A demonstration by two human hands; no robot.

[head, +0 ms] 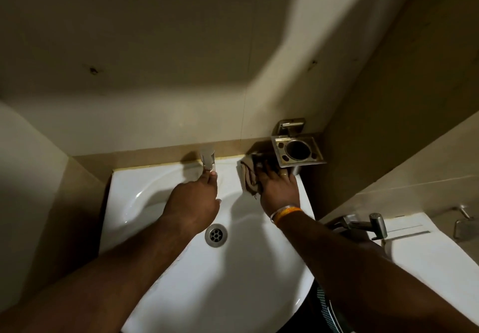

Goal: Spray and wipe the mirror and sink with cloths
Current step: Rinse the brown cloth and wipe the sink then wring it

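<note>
Both forearms are showing bare from the bottom edge up to the hands — no sleeves are covering them. The left hand (193,200) is wearing nothing on its wrist or fingers. The right hand (278,187) is wearing a thin pale ring (284,174) on one finger, and its wrist is carrying two bands side by side — a slim silvery-white bangle (281,210) nearer the hand and a bright orange wristband (287,215) just behind it, touching it

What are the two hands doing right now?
Left hand: fingers reach the tap; whether it grips cannot be told.
Right hand: presses the cloth on the sink rim.
</note>
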